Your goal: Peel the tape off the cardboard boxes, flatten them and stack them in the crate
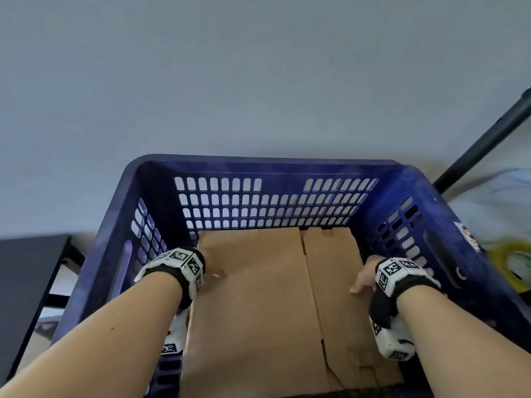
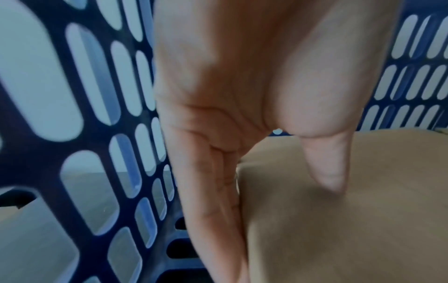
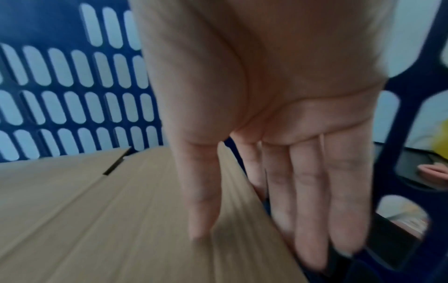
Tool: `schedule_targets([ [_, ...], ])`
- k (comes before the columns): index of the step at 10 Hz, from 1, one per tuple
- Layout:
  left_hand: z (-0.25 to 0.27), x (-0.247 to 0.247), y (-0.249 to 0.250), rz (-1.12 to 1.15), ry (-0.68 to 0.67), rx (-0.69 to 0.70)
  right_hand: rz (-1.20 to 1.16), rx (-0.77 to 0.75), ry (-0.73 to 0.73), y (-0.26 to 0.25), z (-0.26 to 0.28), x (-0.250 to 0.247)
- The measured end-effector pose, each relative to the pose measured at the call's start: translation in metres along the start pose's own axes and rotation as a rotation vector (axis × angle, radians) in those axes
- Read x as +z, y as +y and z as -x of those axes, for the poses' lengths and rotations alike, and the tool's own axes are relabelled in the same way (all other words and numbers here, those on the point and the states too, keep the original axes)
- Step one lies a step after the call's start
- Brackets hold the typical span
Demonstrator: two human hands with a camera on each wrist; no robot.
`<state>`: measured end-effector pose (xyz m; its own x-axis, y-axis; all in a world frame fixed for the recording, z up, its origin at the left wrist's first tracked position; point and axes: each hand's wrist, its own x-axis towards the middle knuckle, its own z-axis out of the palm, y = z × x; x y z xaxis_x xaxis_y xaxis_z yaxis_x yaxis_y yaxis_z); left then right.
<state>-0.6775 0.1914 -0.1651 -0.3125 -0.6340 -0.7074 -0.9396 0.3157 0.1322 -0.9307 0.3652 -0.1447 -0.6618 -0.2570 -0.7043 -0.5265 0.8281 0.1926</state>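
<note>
A blue slotted crate (image 1: 275, 168) fills the head view, and flattened cardboard (image 1: 258, 297) lies in it, reaching from the far wall to the near rim. My left hand (image 1: 212, 271) is at the cardboard's left edge. Its thumb (image 2: 327, 168) rests on top and its straight fingers (image 2: 213, 210) run down beside the edge, next to the crate wall (image 2: 31, 168). My right hand (image 1: 363, 280) mirrors this at the right edge. Its thumb (image 3: 201, 191) lies on the cardboard (image 3: 97, 220) and its straight fingers (image 3: 312, 201) pass down beyond the edge.
A yellow tape roll (image 1: 514, 265) lies outside the crate on the right, near a black slanted pole (image 1: 482, 142). A dark shelf or table (image 1: 26, 282) stands at the left. A grey wall is behind the crate. Narrow gaps separate the cardboard from the crate's side walls.
</note>
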Motion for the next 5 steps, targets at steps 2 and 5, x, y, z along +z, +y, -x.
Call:
schedule_targets([
  [2, -0.001, -0.003, 0.006, 0.041, -0.053, -0.051, -0.038, -0.004, 0.139, -0.021, -0.003, -0.009],
  [5, 0.024, -0.036, 0.009, -0.023, 0.205, 0.030, -0.127, -0.227, 0.221, -0.030, 0.034, -0.033],
])
